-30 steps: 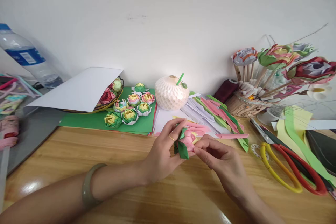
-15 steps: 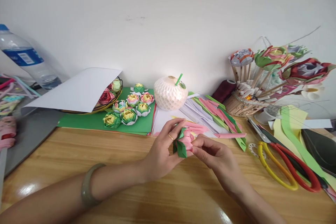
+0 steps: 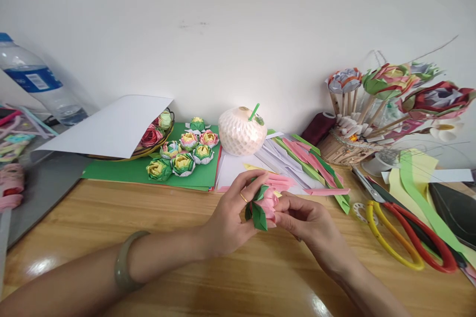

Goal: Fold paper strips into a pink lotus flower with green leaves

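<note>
Wooden table [image 3: 148,213]: left hand [image 3: 230,213] and right hand [image 3: 307,215] meet at one paper lotus [image 3: 267,203], in front of the coconut [image 3: 241,133].
Coconut's right: stick-walled planter [image 3: 336,148], stemmed paper flowers [image 3: 390,80] inside. Its left: basket [image 3: 153,152], paper roses [image 3: 151,136] inside, part-covered by white sheet [image 3: 111,124]. Left hand closed round lotus's green base; right thumb and finger pinch its pink petals. Axis tipped sideways, base toward left hand, bloom toward right; both touching.

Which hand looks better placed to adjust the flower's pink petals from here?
Probably the right hand: it pinches at the edge of the pink petals, while the left hand supports the paper flower from the green petals' side.
</note>
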Available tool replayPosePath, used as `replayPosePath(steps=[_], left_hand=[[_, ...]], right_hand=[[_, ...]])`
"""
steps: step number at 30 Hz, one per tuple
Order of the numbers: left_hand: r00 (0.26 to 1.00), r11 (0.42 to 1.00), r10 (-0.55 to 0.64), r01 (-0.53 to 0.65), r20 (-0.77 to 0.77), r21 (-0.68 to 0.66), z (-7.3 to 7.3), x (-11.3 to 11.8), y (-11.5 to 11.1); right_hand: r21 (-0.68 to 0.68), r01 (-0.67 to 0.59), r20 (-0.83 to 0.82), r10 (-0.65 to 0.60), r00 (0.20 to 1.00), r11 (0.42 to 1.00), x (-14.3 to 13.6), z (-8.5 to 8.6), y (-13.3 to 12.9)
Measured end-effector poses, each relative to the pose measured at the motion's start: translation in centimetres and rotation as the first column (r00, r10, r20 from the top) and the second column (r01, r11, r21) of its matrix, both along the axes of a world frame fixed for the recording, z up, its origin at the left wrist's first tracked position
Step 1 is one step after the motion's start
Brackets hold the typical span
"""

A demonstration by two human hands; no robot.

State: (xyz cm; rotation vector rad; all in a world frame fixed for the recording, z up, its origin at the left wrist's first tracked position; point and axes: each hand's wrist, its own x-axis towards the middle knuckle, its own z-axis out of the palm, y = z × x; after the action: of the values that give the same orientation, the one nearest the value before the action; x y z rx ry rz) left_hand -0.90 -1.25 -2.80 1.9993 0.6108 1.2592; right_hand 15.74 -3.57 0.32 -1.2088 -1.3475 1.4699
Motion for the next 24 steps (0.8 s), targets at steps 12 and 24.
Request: replayPosePath(steps=[12, 24], left_hand=[[1.0, 1.0, 0.0, 0.001, -0.009, 0.017, 0.01, 0.13, 0.02], [0.999, 0.957, 0.016, -0.007, 0.029, -0.29, -0.19, 0.14, 0.04]], right_hand=[[0.057, 0.014, -0.009, -0.014, 1.0, 0.998, 0.04, -0.11, -0.13], [0.155, -0.013, 0.166, -0.013, 0.986, 0.988, 0.07, 0.51, -0.32]])
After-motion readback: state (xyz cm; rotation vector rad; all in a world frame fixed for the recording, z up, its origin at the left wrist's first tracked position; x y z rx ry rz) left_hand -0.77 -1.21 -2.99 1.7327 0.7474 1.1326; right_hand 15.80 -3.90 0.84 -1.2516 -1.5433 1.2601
